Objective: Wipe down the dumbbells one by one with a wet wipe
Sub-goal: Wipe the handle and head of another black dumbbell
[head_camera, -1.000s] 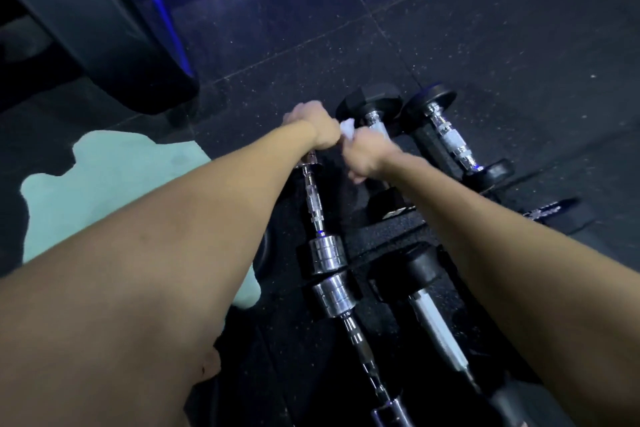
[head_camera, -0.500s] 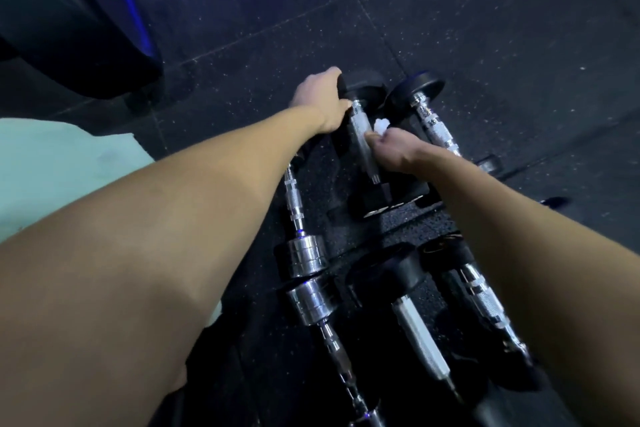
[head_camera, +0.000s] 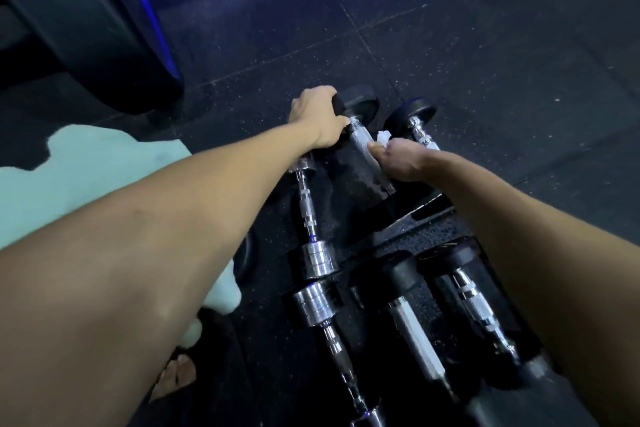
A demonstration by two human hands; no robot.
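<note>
A: What is the place? The head view is dark.

B: A dark speckled rubber floor, like in a gym. Several dumbbells lie on it in rows, and a big black machine base with a blue line stands at the far left. A pale green cloth is under the left arm.

A: Which dumbbell is being cleaned?

B: The black-headed dumbbell with the knurled steel handle, in the far row, between a slim chrome dumbbell and another black-headed dumbbell.

A: And the hands?

B: The left hand curls its fingers around the far black head. I think it is there to stop the dumbbell from rolling. The right hand has its grip closed on a small white wet wipe and presses it against the handle from the right side.

A: How far is the work?

B: My guess: the handle is in progress, and the near row is not yet touched.
</note>
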